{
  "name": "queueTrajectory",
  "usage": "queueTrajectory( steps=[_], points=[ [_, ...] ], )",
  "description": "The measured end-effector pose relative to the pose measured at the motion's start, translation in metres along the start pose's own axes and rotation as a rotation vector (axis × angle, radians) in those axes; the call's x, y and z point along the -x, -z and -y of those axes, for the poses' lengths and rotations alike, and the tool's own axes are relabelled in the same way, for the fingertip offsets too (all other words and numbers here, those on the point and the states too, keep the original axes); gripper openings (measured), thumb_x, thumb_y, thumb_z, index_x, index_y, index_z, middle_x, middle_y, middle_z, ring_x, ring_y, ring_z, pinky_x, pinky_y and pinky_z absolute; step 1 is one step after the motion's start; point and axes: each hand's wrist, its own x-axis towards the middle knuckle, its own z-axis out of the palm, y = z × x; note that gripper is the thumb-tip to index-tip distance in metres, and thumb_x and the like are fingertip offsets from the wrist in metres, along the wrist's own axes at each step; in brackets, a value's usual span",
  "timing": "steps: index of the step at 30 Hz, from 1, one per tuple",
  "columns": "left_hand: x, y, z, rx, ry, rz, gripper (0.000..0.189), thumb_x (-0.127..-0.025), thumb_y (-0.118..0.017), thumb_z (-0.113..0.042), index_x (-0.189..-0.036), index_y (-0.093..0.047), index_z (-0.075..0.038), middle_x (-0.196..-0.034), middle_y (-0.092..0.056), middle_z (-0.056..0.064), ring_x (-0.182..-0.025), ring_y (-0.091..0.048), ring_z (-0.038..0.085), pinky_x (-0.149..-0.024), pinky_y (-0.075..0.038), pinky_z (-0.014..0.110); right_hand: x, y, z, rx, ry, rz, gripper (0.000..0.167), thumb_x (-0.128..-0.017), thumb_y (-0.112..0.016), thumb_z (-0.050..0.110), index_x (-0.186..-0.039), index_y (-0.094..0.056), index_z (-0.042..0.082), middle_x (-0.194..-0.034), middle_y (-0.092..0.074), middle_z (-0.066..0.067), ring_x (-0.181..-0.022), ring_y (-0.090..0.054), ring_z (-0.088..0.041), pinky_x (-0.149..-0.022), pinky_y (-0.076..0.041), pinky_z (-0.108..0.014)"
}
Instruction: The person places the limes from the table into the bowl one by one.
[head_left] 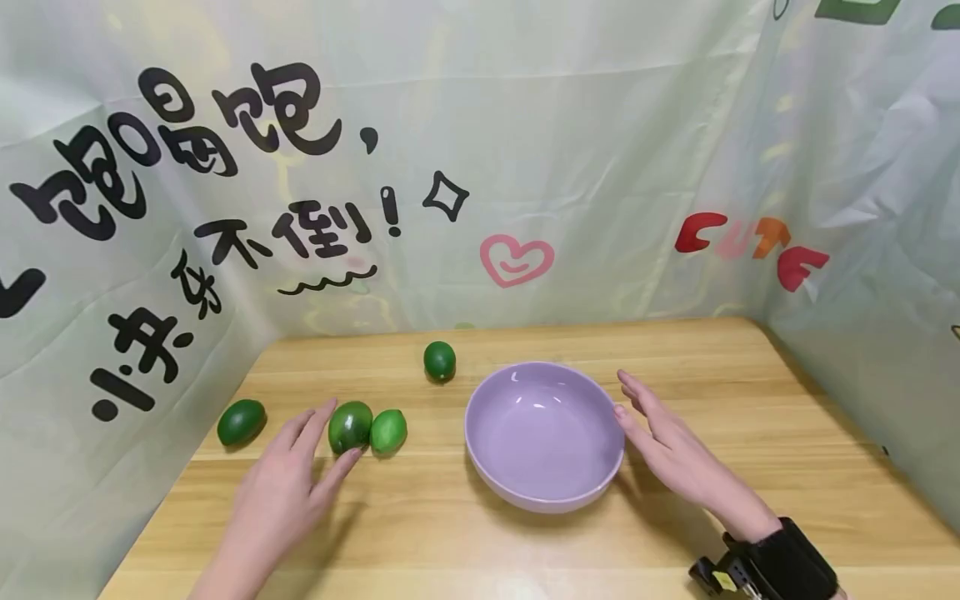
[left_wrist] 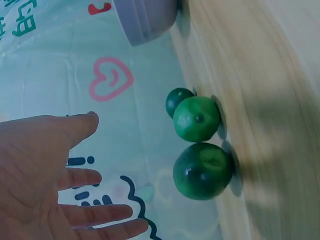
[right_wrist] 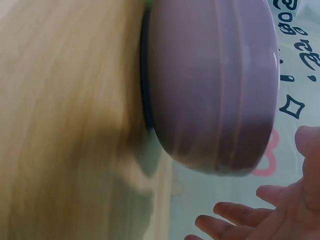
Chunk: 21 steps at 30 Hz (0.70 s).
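Note:
In the head view a purple bowl [head_left: 545,433] stands on the wooden table with nothing inside it. My right hand [head_left: 675,450] is at the bowl's right side, fingers extended; the right wrist view shows a gap between the hand [right_wrist: 280,205] and the bowl [right_wrist: 215,85]. My left hand [head_left: 288,483] hovers with spread fingers near a large dark green lime [head_left: 350,427]. A brighter green lime [head_left: 389,432] sits against it on the right. In the left wrist view the hand [left_wrist: 75,180] is apart from the large lime [left_wrist: 203,171] and holds nothing.
Another dark lime [head_left: 242,422] lies at the table's left edge, and a small one [head_left: 439,361] sits toward the back. A printed cloth [head_left: 600,167] hangs behind and beside the table [head_left: 420,533]. My right wrist wears a black band [head_left: 795,558].

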Motion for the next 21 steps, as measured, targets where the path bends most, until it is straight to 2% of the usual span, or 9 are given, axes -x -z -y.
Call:
queueTrajectory(
  steps=[5,9,15,21],
  points=[
    [0.004,0.002,0.009,-0.011,0.015,0.0,0.072,-0.102,-0.073,-0.045,-0.162,-0.046,-0.014,-0.145,-0.061,0.027,-0.123,-0.065,0.053,-0.091,-0.054,0.073,-0.004,-0.007,0.001,-0.077,-0.018,0.042,0.064,-0.117,-0.043,0.031,-0.169,-0.022,0.001,-0.162,-0.043,-0.036,-0.148,-0.045,-0.056,-0.117,-0.037,-0.073],
    [0.006,0.003,0.015,-0.013,0.042,0.028,0.073,-0.103,-0.07,-0.048,-0.163,-0.044,-0.015,-0.146,-0.06,0.026,-0.121,-0.066,0.055,-0.088,-0.054,0.074,-0.005,-0.011,0.002,-0.122,-0.034,0.069,0.064,-0.117,-0.042,0.03,-0.169,-0.02,0.0,-0.163,-0.04,-0.038,-0.149,-0.043,-0.056,-0.119,-0.035,-0.071],
    [0.004,0.006,0.024,-0.022,0.064,0.045,0.074,-0.104,-0.067,-0.051,-0.164,-0.042,-0.016,-0.145,-0.059,0.028,-0.12,-0.064,0.057,-0.085,-0.053,0.075,-0.005,-0.016,0.0,-0.185,-0.077,0.111,0.067,-0.117,-0.041,0.034,-0.17,-0.017,0.001,-0.173,-0.023,-0.034,-0.156,-0.028,-0.057,-0.122,-0.026,-0.072],
    [0.0,0.008,0.032,-0.025,0.08,0.043,0.074,-0.105,-0.065,-0.051,-0.164,-0.041,-0.014,-0.146,-0.055,0.03,-0.122,-0.062,0.06,-0.087,-0.052,0.076,-0.005,-0.023,-0.004,-0.202,-0.114,0.105,0.071,-0.117,-0.042,0.037,-0.171,-0.012,0.003,-0.176,-0.012,-0.031,-0.159,-0.015,-0.06,-0.123,-0.019,-0.077]
  ],
)
